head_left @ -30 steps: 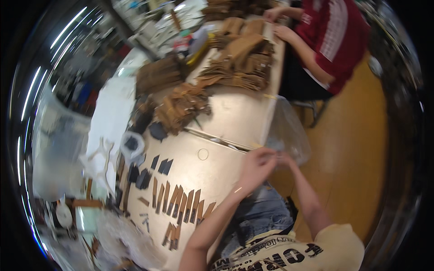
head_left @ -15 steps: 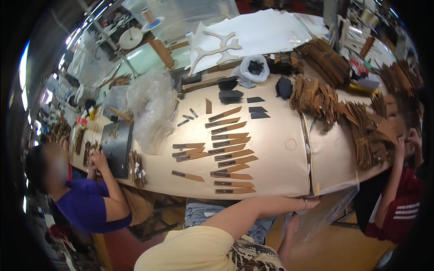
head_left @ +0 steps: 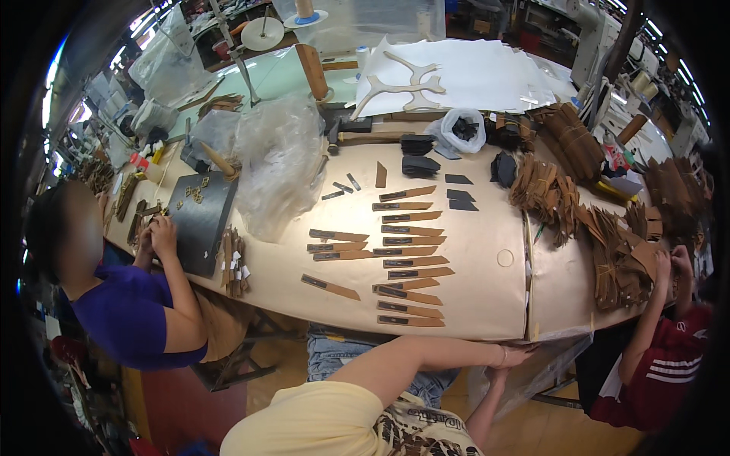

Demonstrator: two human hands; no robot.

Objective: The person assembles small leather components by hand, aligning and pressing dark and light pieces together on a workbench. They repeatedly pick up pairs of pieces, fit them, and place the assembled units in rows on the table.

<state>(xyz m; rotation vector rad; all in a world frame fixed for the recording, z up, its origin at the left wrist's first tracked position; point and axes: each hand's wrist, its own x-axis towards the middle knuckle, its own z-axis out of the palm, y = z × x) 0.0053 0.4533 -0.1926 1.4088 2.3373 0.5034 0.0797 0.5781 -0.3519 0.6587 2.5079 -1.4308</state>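
My left hand (head_left: 518, 355) is at the table's front edge, its forearm reaching across from the left. Just below it, my right hand (head_left: 497, 373) is raised close to the left hand. Both are beside a clear plastic bag (head_left: 551, 368) that hangs at the table edge. The fingers are too small and overlapped to show whether they grip anything. Ahead on the tan tabletop (head_left: 487, 285) lie several brown leather strips (head_left: 414, 274) with dark pieces on them, in a long column. A shorter group of the same strips (head_left: 338, 236) lies to its left.
Black stacks (head_left: 420, 166), a hammer (head_left: 372, 138) and a white bag of dark scraps (head_left: 462, 131) lie farther back. Brown leather bundles (head_left: 544, 190) are on the right. A co-worker in purple (head_left: 144, 311) works at left, another in dark red (head_left: 661, 365) at right.
The view has shifted, so the table sits somewhat lower. My right hand has risen toward my left hand, and the two now meet or nearly meet beside the plastic bag.
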